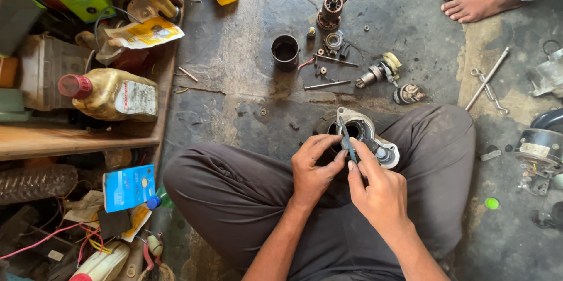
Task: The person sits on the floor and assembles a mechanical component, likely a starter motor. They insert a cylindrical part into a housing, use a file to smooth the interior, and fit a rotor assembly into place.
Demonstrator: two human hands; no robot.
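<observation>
I sit cross-legged on a grimy concrete floor with a round metal motor housing (359, 124) resting on my lap. My left hand (314, 169) grips the housing's near rim from the left. My right hand (378, 187) pinches a thin flat blade-like tool (347, 139) whose tip reaches into the housing's opening. A small shaft end sticks out of the housing at the right.
Loose parts lie on the floor beyond: a black metal cup (285, 52), an armature (330, 11), a small gear assembly (380, 71), long bolts (327, 85). A wooden shelf (76, 139) with oil bottles (111, 94) stands left. Another person's bare foot (475, 1) is top right.
</observation>
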